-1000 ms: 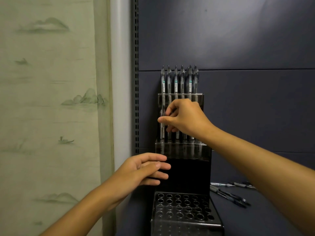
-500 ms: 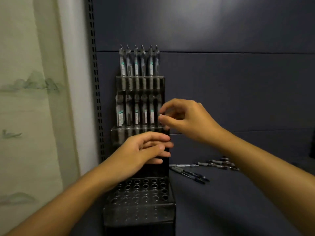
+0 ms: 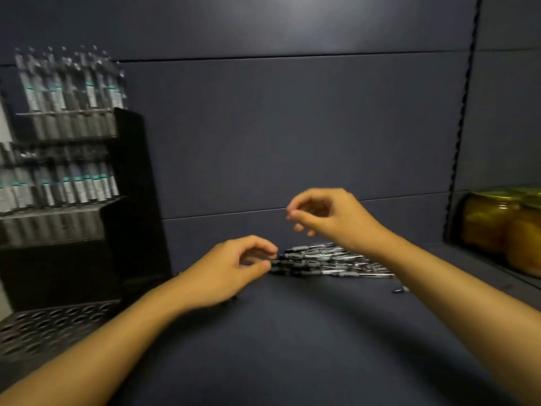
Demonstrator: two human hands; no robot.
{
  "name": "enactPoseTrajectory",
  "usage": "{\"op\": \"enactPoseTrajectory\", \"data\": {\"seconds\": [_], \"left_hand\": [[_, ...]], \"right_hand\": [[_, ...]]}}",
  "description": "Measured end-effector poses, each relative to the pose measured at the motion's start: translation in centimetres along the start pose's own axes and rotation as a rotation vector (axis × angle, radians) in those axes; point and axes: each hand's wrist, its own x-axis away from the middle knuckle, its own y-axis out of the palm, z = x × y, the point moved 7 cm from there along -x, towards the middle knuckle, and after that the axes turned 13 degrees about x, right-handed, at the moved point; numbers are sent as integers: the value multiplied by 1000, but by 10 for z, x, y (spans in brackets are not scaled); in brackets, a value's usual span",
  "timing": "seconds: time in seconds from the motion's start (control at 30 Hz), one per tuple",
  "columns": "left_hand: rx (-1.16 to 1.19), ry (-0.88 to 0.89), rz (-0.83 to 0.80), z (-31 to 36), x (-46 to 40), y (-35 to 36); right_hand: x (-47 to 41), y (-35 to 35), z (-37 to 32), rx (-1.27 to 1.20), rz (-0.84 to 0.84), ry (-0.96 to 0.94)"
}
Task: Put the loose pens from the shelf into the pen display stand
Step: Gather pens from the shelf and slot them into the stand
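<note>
Nearest me, my left hand [image 3: 231, 271] hovers with fingers loosely curled, holding nothing, at the end of the pens [image 3: 330, 263] heaped on the shelf [image 3: 292, 332]; my right hand [image 3: 330, 218] hangs above, also curled and holding nothing. Grabbing carelessly could scatter them. Far left, the stand [image 3: 126, 200] could tip.

No readable text: labels on the pens in the stand [image 3: 73, 183] are blurred teal-and-white bands; jars [image 3: 503, 227] show none.
</note>
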Motion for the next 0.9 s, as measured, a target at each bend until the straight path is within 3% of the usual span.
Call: {"op": "enactPoseTrajectory", "data": {"seconds": [0.17,0.33,0.53,0.77,0.9], "left_hand": [[-416,-53,-35,-42,-28,59],[-496,-15,-53,-62,-69,105],[-667,73,41,-69,-105,101],[-674,-27,-15,-80,-104,100],[-549,-55,-13,-80,-103,102]], "right_hand": [[26,7,107,364,-185,142],[30,21,149,556,-390,122],[29,23,163,612,-355,30],[38,22,169,623,-318,4],[41,23,172,569,-332,7]]}}
